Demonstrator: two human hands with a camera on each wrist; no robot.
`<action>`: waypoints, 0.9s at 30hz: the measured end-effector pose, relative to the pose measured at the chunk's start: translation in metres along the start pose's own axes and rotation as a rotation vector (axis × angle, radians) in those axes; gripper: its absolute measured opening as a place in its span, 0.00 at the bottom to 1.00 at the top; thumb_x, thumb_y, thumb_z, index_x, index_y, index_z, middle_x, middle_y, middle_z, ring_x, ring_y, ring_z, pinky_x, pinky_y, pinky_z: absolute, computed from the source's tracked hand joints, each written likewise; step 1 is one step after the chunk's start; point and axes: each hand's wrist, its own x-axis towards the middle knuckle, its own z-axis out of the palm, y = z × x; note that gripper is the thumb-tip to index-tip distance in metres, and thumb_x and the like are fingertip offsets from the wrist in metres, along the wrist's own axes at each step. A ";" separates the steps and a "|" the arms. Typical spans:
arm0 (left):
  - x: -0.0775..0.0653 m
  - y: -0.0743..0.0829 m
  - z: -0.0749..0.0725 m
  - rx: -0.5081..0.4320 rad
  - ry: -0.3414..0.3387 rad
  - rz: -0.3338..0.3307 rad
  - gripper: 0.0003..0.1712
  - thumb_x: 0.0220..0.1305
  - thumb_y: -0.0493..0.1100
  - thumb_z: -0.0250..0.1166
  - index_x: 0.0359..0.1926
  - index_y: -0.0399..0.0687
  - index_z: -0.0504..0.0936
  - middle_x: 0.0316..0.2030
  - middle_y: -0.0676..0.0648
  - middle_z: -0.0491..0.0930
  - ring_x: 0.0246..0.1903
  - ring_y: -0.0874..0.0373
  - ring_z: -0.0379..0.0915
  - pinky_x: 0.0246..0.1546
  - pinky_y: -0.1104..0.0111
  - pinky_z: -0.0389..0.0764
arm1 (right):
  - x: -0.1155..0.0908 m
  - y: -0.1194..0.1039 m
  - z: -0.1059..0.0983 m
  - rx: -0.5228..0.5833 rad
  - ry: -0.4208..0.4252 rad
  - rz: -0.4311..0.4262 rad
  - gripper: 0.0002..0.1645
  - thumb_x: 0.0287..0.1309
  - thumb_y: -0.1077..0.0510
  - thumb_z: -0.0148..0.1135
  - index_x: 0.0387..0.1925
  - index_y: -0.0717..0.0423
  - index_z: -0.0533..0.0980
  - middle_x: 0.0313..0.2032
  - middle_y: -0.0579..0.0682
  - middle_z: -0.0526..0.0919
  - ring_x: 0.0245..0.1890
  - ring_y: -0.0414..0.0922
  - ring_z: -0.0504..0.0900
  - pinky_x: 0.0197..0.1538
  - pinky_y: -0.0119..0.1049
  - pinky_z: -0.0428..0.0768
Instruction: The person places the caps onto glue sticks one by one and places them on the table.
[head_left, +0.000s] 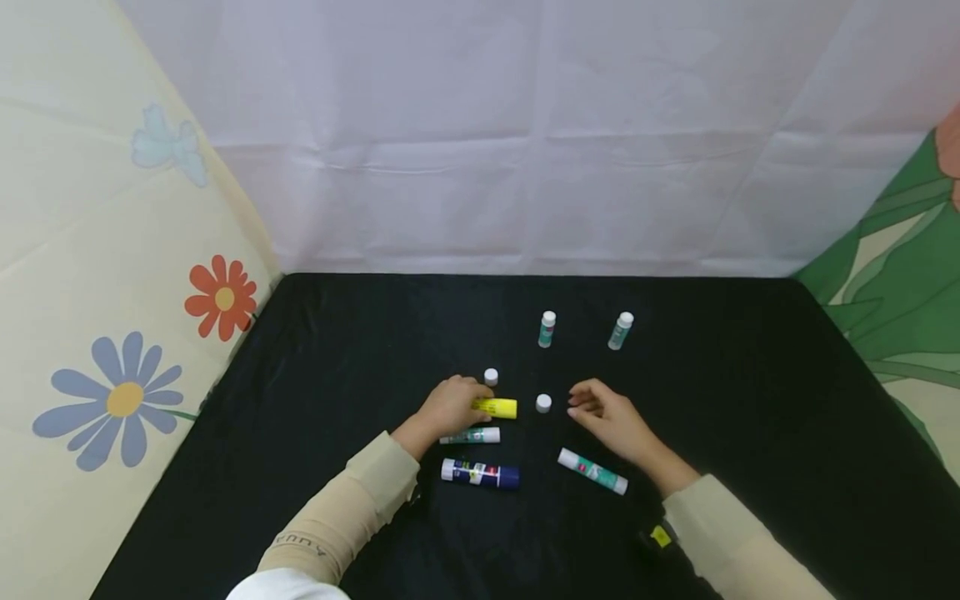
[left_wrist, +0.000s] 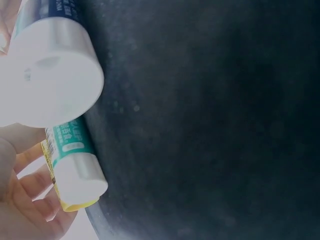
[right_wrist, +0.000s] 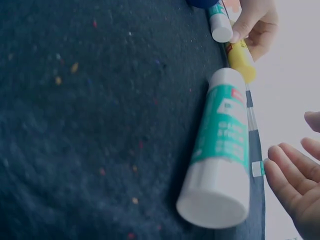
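Observation:
My left hand point(head_left: 453, 407) grips a yellow glue stick point(head_left: 498, 407) lying on its side, with the thumb and fingers around its left end. Close below that hand lies a green-and-white glue stick point(head_left: 480, 435), partly covered by the wrist in the head view. Nothing shows between the loosely bent fingers of my right hand point(head_left: 613, 421), which is just right of a small white cap point(head_left: 543, 403). In the right wrist view its fingers point(right_wrist: 287, 170) are apart, beside a larger-looking green-and-white glue stick point(right_wrist: 222, 135).
A dark blue glue stick point(head_left: 480, 473) lies nearest me, left of a slanted green-and-white one point(head_left: 592, 472). Farther back, two small glue sticks stand upright, left point(head_left: 547, 330) and right point(head_left: 620, 331). Another white cap point(head_left: 491, 377) is behind the yellow stick. Black cloth point(head_left: 750, 375) covers the table.

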 end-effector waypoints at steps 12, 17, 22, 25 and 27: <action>0.004 0.000 0.003 0.038 -0.024 -0.010 0.17 0.52 0.48 0.62 0.44 0.49 0.79 0.37 0.51 0.76 0.33 0.59 0.68 0.36 0.67 0.69 | 0.006 0.018 -0.012 -0.057 0.039 0.025 0.13 0.53 0.64 0.55 0.41 0.66 0.68 0.35 0.57 0.76 0.35 0.51 0.75 0.38 0.42 0.73; 0.004 -0.001 0.004 0.040 -0.037 -0.013 0.17 0.52 0.48 0.62 0.44 0.50 0.78 0.37 0.51 0.76 0.33 0.59 0.68 0.37 0.67 0.69 | 0.008 0.026 -0.017 -0.068 0.063 0.026 0.13 0.53 0.64 0.55 0.41 0.66 0.68 0.35 0.57 0.76 0.35 0.51 0.75 0.37 0.42 0.73; 0.004 -0.001 0.003 0.027 -0.047 -0.016 0.16 0.53 0.48 0.62 0.44 0.50 0.79 0.37 0.51 0.75 0.34 0.59 0.68 0.37 0.66 0.68 | 0.011 0.031 -0.021 -0.064 0.081 0.028 0.13 0.52 0.64 0.56 0.40 0.66 0.68 0.34 0.58 0.76 0.35 0.52 0.75 0.37 0.42 0.73; 0.004 -0.001 0.002 0.015 -0.064 -0.025 0.17 0.53 0.49 0.61 0.44 0.50 0.78 0.38 0.51 0.74 0.35 0.60 0.67 0.38 0.66 0.68 | 0.013 0.034 -0.023 -0.063 0.078 0.041 0.13 0.53 0.64 0.55 0.40 0.66 0.68 0.34 0.58 0.75 0.35 0.52 0.75 0.38 0.42 0.73; 0.004 -0.001 0.001 0.004 -0.071 -0.032 0.18 0.54 0.49 0.60 0.45 0.50 0.77 0.38 0.50 0.74 0.35 0.59 0.67 0.39 0.66 0.68 | 0.014 0.036 -0.024 -0.061 0.077 0.048 0.13 0.53 0.64 0.55 0.40 0.66 0.68 0.34 0.58 0.75 0.35 0.53 0.75 0.38 0.43 0.73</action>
